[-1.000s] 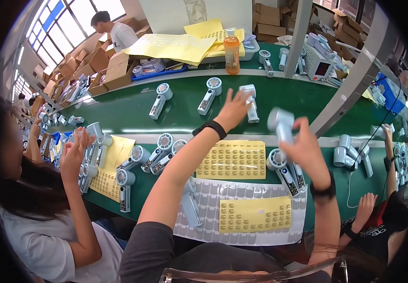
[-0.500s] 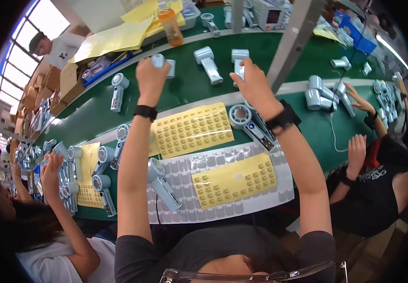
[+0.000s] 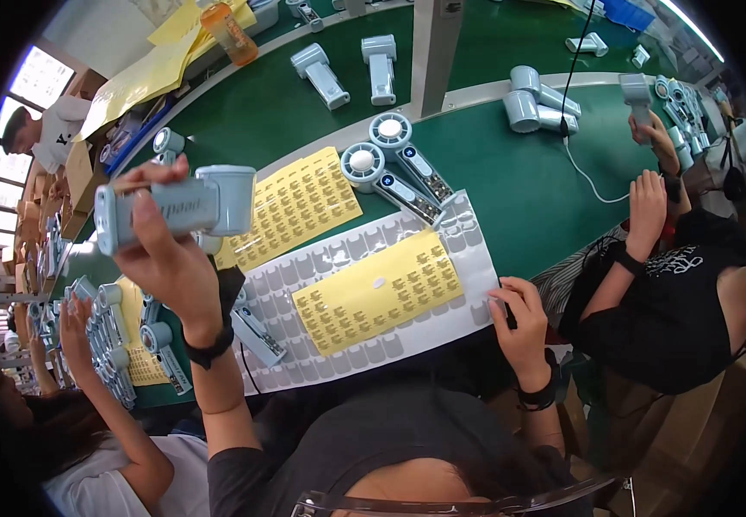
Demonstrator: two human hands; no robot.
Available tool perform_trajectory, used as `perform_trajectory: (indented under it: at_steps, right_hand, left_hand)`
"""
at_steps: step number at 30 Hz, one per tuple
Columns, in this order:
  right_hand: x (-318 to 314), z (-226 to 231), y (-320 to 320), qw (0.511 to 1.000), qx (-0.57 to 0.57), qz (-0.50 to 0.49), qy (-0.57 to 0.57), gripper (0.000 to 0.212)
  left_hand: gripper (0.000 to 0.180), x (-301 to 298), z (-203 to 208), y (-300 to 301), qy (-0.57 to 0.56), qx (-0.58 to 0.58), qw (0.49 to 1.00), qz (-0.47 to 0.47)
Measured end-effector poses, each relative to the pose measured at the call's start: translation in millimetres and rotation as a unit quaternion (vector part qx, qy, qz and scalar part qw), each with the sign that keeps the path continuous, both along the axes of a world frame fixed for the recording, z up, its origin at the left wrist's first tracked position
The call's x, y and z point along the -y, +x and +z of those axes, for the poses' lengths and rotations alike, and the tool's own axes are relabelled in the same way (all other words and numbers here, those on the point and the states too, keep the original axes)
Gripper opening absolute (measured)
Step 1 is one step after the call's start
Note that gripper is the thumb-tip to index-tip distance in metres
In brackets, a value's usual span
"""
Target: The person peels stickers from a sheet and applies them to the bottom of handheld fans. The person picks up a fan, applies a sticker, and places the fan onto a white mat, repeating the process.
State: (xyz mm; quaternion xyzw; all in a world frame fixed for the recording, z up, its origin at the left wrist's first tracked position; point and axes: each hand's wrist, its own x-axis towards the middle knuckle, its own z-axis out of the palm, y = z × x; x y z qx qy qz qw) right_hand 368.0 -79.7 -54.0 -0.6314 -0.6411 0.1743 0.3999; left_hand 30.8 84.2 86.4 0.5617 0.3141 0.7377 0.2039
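Note:
A light-blue handheld fan (image 3: 179, 207) is raised at the left, with my left hand (image 3: 170, 276) wrapped around its handle. My right hand (image 3: 521, 332) is by the right edge of a white sheet of grey stickers (image 3: 356, 358), fingers loosely bent and apart, holding nothing. On that sheet lies a yellow sticker sheet (image 3: 338, 302). Another yellow sticker sheet (image 3: 304, 202) is farther back, partly behind the raised fan. Two fans (image 3: 363, 161) with lit displays rest at the white sheet's far edge. A further fan (image 3: 257, 336) lies on its left end.
Two fans (image 3: 321, 76) lie on the green belt beyond a metal post (image 3: 435, 60). Several fans (image 3: 524, 112) are piled at the right beside a white cable (image 3: 575, 164). Co-workers sit on both sides; the right one's hand holds a fan (image 3: 636, 95). An orange bottle (image 3: 228, 34) stands at the back left.
My left hand has come back from the belt with a fan. My right hand has left the fan on the belt and come down beside the white sheet. The view has shifted.

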Motion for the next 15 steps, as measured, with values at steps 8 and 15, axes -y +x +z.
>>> perform_trajectory:
  at_steps: [8, 15]
  right_hand:
    - [-51, 6, -54, 0.993, 0.107, 0.028, -0.032, 0.016]
    - [-80, 90, -94, 0.95, -0.284, 0.08, -0.102, 0.017]
  left_hand:
    - [0.034, 25, 6, -17, 0.024, -0.109, 0.988, 0.11]
    - [0.042, 46, 49, -59, 0.176, -0.092, 0.954, 0.225]
